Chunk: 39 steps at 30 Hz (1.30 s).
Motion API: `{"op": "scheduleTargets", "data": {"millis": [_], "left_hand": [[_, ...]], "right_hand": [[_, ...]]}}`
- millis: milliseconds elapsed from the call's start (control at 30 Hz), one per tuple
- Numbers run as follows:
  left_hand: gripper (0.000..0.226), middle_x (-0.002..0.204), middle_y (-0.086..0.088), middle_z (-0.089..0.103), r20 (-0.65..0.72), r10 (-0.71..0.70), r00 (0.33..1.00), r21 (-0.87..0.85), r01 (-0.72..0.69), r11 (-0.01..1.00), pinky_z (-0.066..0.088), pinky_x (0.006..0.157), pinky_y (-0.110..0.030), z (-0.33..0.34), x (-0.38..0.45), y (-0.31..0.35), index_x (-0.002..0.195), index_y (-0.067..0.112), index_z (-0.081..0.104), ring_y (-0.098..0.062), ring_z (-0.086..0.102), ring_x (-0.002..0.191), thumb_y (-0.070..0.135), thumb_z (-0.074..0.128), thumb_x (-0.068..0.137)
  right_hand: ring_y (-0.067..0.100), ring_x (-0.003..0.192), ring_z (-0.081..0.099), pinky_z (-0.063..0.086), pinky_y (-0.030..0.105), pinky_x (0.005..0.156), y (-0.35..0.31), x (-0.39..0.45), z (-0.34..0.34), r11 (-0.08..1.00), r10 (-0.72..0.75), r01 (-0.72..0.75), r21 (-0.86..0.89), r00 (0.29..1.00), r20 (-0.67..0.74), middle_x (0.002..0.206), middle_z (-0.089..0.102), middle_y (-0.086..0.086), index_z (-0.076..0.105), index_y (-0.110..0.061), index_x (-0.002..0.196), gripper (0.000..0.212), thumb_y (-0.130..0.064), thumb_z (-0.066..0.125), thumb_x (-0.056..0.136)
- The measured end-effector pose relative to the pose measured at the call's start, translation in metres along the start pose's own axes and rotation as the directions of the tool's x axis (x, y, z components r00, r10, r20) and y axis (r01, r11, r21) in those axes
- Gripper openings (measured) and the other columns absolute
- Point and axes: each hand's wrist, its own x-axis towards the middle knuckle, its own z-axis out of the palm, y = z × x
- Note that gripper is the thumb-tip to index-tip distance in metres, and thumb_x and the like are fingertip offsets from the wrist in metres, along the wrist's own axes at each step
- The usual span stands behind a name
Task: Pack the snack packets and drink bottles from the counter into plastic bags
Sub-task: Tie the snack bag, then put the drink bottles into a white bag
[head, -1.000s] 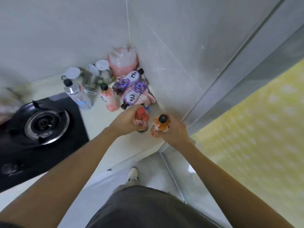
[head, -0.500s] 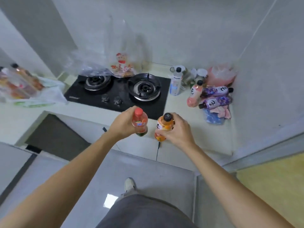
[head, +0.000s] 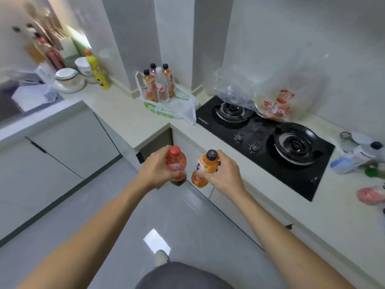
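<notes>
Red bottle [head: 176, 165] in left grip [head: 155, 168]; orange bottle [head: 203, 170] in right grip [head: 221, 173]

Pale grey tiled walls [head: 270, 28] rise behind an L-shaped cream stone counter [head: 129, 113] over flat white cabinet doors [head: 68, 140]. A glossy grey tiled floor [head: 187, 222] reflects a bright light patch [head: 156, 240].

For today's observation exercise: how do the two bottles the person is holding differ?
The red-capped bottle has a red cap and reddish drink; the orange bottle has a black cap and orange drink. The left hand grips the first round its body, the right hand holds the second higher up. Both are upright above the floor.
</notes>
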Motion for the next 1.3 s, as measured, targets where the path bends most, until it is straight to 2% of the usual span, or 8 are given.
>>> {"op": "scheduleTargets", "data": {"millis": [200, 467, 800, 933, 1033, 1100, 1233, 1300], "left_hand": [[0.072, 0.108, 0.008, 0.067, -0.089, -0.093, 0.992, -0.022, 0.092, 0.996, 0.058, 0.080, -0.032, -0.085, 0.029, -0.080, 0.124, 0.030, 0.056, -0.013, 0.065, 0.096, 0.042, 0.090, 0.062], [0.074, 0.109, 0.010, 0.066, -0.143, -0.088, 0.986, -0.017, 0.086, 0.996, 0.058, 0.081, -0.039, -0.125, 0.112, -0.115, 0.122, 0.034, 0.053, -0.015, 0.064, 0.095, 0.053, 0.085, 0.059], [0.061, 0.106, 0.006, 0.070, -0.171, -0.052, 0.984, 0.042, 0.060, 0.997, 0.057, 0.076, -0.038, -0.120, 0.283, -0.104, 0.119, 0.028, 0.056, -0.019, 0.066, 0.091, 0.040, 0.087, 0.068], [0.060, 0.105, 0.011, 0.067, -0.198, -0.142, 0.970, 0.058, 0.156, 0.986, 0.055, 0.072, -0.037, -0.106, 0.344, -0.106, 0.117, 0.036, 0.050, -0.021, 0.064, 0.089, 0.049, 0.084, 0.069], [0.056, 0.103, 0.011, 0.064, -0.208, -0.210, 0.955, 0.124, 0.238, 0.963, 0.047, 0.068, -0.034, -0.095, 0.377, -0.113, 0.114, 0.037, 0.045, -0.022, 0.059, 0.083, 0.056, 0.078, 0.072], [0.055, 0.105, 0.007, 0.062, -0.210, -0.250, 0.945, 0.141, 0.282, 0.949, 0.043, 0.067, -0.033, -0.088, 0.394, -0.117, 0.117, 0.031, 0.045, -0.025, 0.058, 0.083, 0.049, 0.077, 0.076], [0.069, 0.118, -0.001, 0.061, -0.224, -0.286, 0.932, 0.122, 0.318, 0.940, 0.053, 0.070, -0.041, -0.074, 0.417, -0.129, 0.136, 0.024, 0.040, -0.033, 0.064, 0.091, 0.040, 0.076, 0.080], [0.066, 0.123, -0.004, 0.060, -0.222, -0.311, 0.924, 0.108, 0.340, 0.934, 0.056, 0.071, -0.047, -0.067, 0.426, -0.135, 0.134, 0.021, 0.040, -0.035, 0.065, 0.091, 0.043, 0.075, 0.083]], "right_hand": [[0.008, 0.090, 0.063, 0.058, 0.040, 0.084, -0.076, 0.064, 0.069, 0.999, -0.034, 0.032, 0.034, 0.999, 0.039, 0.095, 0.065, -0.015, 0.058, -0.031, 0.097, 0.055, -0.047, 0.092, 0.058], [0.011, 0.093, 0.066, 0.059, 0.041, 0.087, -0.106, 0.158, 0.097, 0.999, -0.047, 0.048, -0.018, 0.997, 0.056, 0.097, 0.068, -0.015, 0.060, -0.034, 0.101, 0.056, -0.048, 0.090, 0.056], [0.019, 0.097, 0.069, 0.059, 0.042, 0.086, -0.094, 0.336, 0.093, 0.997, -0.062, 0.063, -0.052, 0.998, 0.013, 0.104, 0.071, -0.010, 0.061, -0.031, 0.107, 0.062, -0.051, 0.089, 0.056], [0.019, 0.100, 0.067, 0.058, 0.043, 0.088, -0.085, 0.411, 0.093, 0.997, -0.060, 0.061, -0.055, 0.998, 0.025, 0.107, 0.070, -0.011, 0.059, -0.032, 0.111, 0.068, -0.056, 0.088, 0.054], [0.020, 0.100, 0.066, 0.057, 0.042, 0.087, -0.079, 0.459, 0.095, 0.996, -0.055, 0.059, -0.073, 0.997, 0.058, 0.105, 0.069, -0.011, 0.058, -0.032, 0.112, 0.063, -0.047, 0.089, 0.059], [0.021, 0.100, 0.065, 0.056, 0.041, 0.087, -0.075, 0.485, 0.101, 0.993, -0.057, 0.065, -0.095, 0.995, 0.081, 0.107, 0.068, -0.009, 0.058, -0.031, 0.112, 0.059, -0.040, 0.089, 0.063], [0.022, 0.098, 0.063, 0.052, 0.036, 0.082, -0.073, 0.526, 0.115, 0.994, -0.048, 0.059, -0.090, 0.992, 0.118, 0.107, 0.066, -0.006, 0.057, -0.027, 0.109, 0.054, -0.033, 0.089, 0.066], [0.022, 0.098, 0.064, 0.054, 0.038, 0.083, -0.071, 0.542, 0.124, 0.996, -0.040, 0.050, -0.072, 0.990, 0.132, 0.106, 0.066, -0.005, 0.058, -0.026, 0.108, 0.053, -0.030, 0.088, 0.065]]}}
